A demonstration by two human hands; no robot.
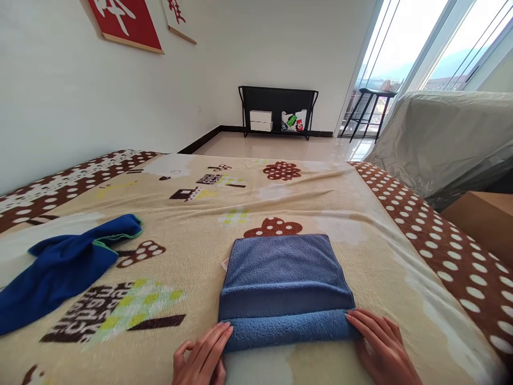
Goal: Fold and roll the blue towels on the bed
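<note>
A blue towel (pixel 282 262) lies on a patterned blanket, its near edge rolled into a thick band and the far part flat. At the left end of the roll, my left hand (pixel 203 353) is closed on it, fingertips on top and thumb low behind. My right hand (pixel 382 345) grips the opposite end in the same way, its thumb mostly hidden. A small white tag (pixel 225 264) sticks out from the towel's left edge. Off to the left, a crumpled dark blue cloth (pixel 76 264) with green edging rests apart from both hands.
The cream blanket (pixel 192 224) has brown polka-dot borders. Beyond it stand a black rack (pixel 278 100) holding white boxes (pixel 260 121), and a dark stool (pixel 371 101) by the window. To the right are a plastic-covered piece of furniture (pixel 452 128) and a cardboard box (pixel 487 222).
</note>
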